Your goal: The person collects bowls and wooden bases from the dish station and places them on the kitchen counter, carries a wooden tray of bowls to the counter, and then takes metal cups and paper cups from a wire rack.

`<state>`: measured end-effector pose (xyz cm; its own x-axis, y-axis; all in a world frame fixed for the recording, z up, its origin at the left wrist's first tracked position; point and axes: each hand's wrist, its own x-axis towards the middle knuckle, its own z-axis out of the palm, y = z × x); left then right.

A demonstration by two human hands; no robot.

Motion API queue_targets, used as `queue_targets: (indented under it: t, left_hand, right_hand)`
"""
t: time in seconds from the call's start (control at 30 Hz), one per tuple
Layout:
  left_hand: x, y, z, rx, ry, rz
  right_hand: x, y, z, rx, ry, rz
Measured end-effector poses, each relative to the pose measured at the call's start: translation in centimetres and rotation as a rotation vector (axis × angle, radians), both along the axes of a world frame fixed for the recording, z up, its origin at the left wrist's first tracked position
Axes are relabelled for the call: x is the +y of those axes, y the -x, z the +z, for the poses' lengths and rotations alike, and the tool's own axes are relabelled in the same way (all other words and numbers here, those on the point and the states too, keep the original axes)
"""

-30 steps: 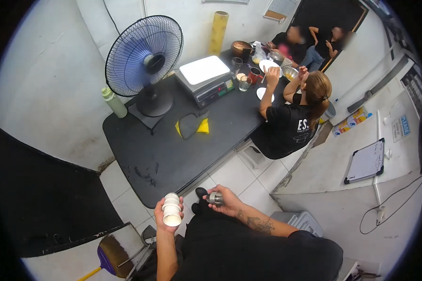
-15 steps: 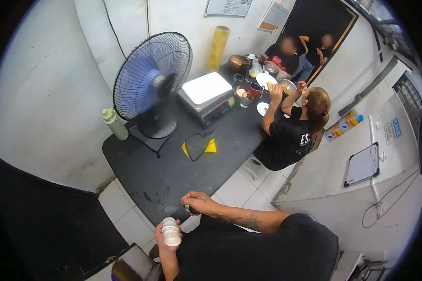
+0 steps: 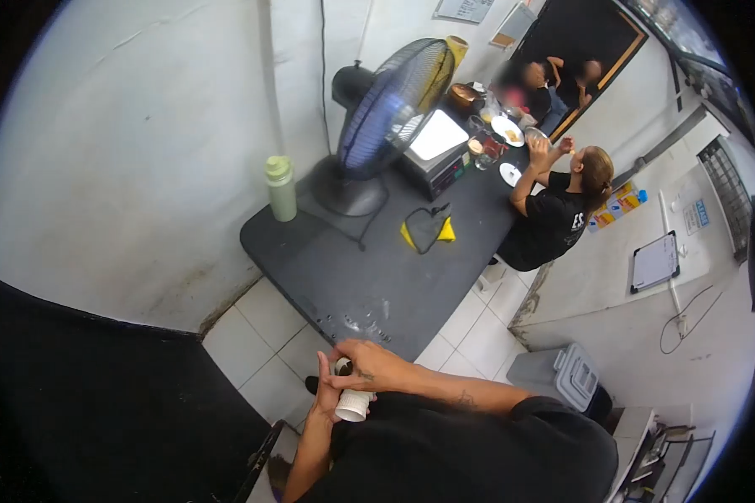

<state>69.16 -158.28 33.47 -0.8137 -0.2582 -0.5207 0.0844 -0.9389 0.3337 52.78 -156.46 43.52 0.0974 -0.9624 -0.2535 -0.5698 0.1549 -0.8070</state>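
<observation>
In the lower middle of the head view, my two hands meet beyond the near end of the dark table. My left hand (image 3: 324,397) is closed around a stack of small white cups (image 3: 352,406), whose pale round end faces me. Across the top of the stack reaches my right hand (image 3: 372,366), its fingers curled on a small dark round object with a pale rim (image 3: 344,366). The left thumb stands up beside that object. Most of the left fingers are hidden behind the cups and the right hand.
The dark table (image 3: 327,277) carries a green bottle (image 3: 281,191), a fan (image 3: 377,126), a scale (image 3: 439,138) and a black-and-yellow cloth item (image 3: 429,228). A seated person (image 3: 554,214) eats at its right edge; two more people sit farther back. A grey bin (image 3: 554,375) stands right.
My hands have come together; the right now overlaps the stack of cups in the left. The view has swung left, shifting the table rightward and bringing the grey bin into sight.
</observation>
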Motion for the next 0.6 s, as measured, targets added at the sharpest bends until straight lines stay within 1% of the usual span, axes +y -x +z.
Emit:
queue_targets:
  t: [0.03,0.07,0.13,0.17,0.2,0.23,0.27,0.3,0.33,0.37,0.4,0.47,0.5,0.53,0.6]
  left_hand:
    - [-0.3,-1.3,-0.5,0.028,-0.056,0.011]
    - [-0.6,-2.6,-1.0,0.055,-0.113,0.021]
    - [-1.3,-4.4,-0.4,-0.012,-0.013,0.105]
    - [-1.5,-5.4,-0.1,-0.059,0.026,0.131]
    - [-1.6,-6.4,0.2,-0.108,0.065,0.155]
    - [-2.3,-7.3,0.5,-0.107,0.099,0.235]
    - [-2.9,-8.5,-0.5,-0.134,-0.006,0.279]
    - [-3.5,-9.5,-1.5,-0.163,-0.110,0.330]
    - [-4.3,-10.9,-0.9,-0.083,-0.212,0.392]
    - [-5.2,-11.3,-1.7,-0.105,-0.273,0.551]
    - [-5.7,-12.4,-1.8,-0.091,-0.297,0.623]
    - [-7.0,-13.6,-1.7,-0.072,-0.463,0.876]
    - [-7.1,-14.4,-4.5,-0.066,-0.449,0.900]
    - [-6.9,-15.0,-9.6,-0.199,-0.007,0.937]
    - [-6.9,-15.8,-9.6,-0.344,0.439,0.985]
  right_hand:
    - [-0.5,-1.9,-0.9,-0.041,0.067,-0.062]
    - [-1.1,-3.1,-1.1,-0.047,0.056,-0.059]
    - [-2.9,-5.0,-0.8,-0.087,-0.075,0.031]
    - [-3.6,-5.9,-0.9,-0.117,-0.028,0.040]
    - [-4.3,-6.8,-0.9,-0.084,-0.021,0.020]
    - [-5.4,-7.7,-1.0,-0.056,-0.016,0.017]
    - [-6.5,-8.0,-0.7,-0.148,-0.098,0.017]
    - [-7.1,-8.9,0.5,-0.265,-0.188,-0.042]
    - [-7.6,-9.8,0.9,-0.415,-0.102,-0.060]
    - [-8.2,-10.5,0.7,-0.415,-0.034,-0.061]
    - [-8.8,-11.5,2.5,-0.318,-0.071,-0.065]
    - [-9.0,-12.8,3.0,-0.281,-0.117,-0.018]
    - [-9.0,-13.6,3.2,-0.287,-0.107,0.007]
    - [-9.0,-14.4,3.1,-0.306,-0.125,0.051]
    - [-8.6,-15.3,2.2,-0.322,-0.142,0.136]
